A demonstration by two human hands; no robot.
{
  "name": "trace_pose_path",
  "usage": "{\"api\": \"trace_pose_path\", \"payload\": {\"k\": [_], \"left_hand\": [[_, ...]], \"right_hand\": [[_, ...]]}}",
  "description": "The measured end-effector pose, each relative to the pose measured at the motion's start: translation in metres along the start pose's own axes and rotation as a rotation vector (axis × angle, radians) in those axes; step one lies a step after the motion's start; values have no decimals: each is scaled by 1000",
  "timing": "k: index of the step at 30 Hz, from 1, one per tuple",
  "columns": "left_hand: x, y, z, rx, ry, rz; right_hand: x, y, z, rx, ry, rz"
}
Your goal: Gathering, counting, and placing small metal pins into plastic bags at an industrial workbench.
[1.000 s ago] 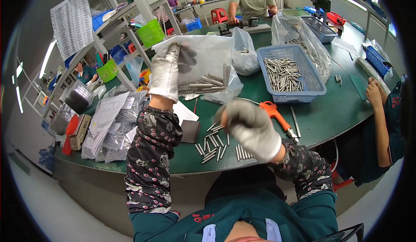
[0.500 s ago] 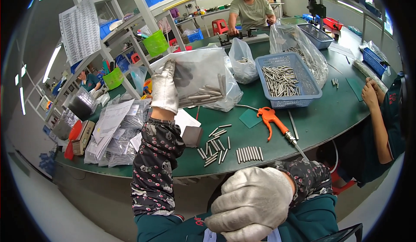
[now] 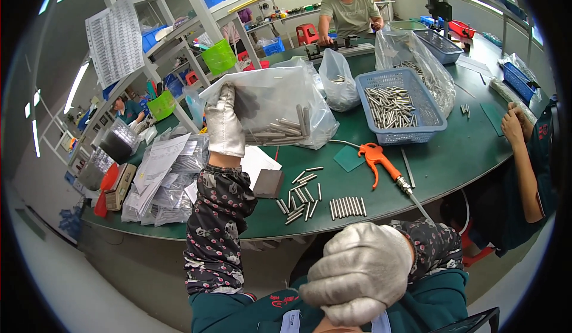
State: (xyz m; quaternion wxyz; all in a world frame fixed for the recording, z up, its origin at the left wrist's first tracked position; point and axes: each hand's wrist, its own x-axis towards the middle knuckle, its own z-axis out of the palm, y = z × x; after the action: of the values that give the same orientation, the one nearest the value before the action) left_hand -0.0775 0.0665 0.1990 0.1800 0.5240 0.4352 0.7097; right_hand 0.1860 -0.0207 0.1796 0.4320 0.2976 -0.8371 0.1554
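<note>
My left hand (image 3: 224,124), in a pale glove, grips the left side of a clear plastic bag (image 3: 271,94) above the table. Several metal pins (image 3: 285,128) lie in the bottom of that bag. Dark shapes show through the plastic beside my fingers. My right hand (image 3: 357,270), also gloved, is curled into a fist close to my chest; whatever might be inside it is hidden. On the table between my hands lie a loose group of metal pins (image 3: 302,197) and a neat row of pins (image 3: 348,208). A grey-brown block (image 3: 267,183) sits below the bag.
An orange air gun (image 3: 379,162) with a hose lies right of the pins. Behind it stands a blue basket (image 3: 411,135) of pins, near another bag (image 3: 338,88). Papers and packed bags (image 3: 158,181) cover the left side. Co-workers sit across and at right.
My right fist has shifted slightly to the right, still closed. My left hand keeps hold of the bag in about the same place. The whole view has moved a little.
</note>
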Motion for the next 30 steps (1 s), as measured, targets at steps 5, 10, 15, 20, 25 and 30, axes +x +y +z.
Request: {"api": "trace_pose_path", "payload": {"k": [5, 10, 15, 20, 25, 30], "left_hand": [[-4, -11, -7, -491, 110, 105], [29, -51, -55, -1208, -730, 230], [15, -45, -49, -1314, -694, 176], [19, -62, -64, -1285, -691, 182], [12, -61, -56, -1324, -585, 99], [25, -84, -75, -1346, -780, 132]], "right_hand": [[-27, 9, 5, -58, -94, 387], [-56, 6, 27, 45, 69, 587], [-71, 10, 37, -3, 192, 766], [-73, 13, 42, 2, 154, 772], [-77, 14, 44, 16, 103, 813], [-80, 14, 47, 35, 39, 811]]}}
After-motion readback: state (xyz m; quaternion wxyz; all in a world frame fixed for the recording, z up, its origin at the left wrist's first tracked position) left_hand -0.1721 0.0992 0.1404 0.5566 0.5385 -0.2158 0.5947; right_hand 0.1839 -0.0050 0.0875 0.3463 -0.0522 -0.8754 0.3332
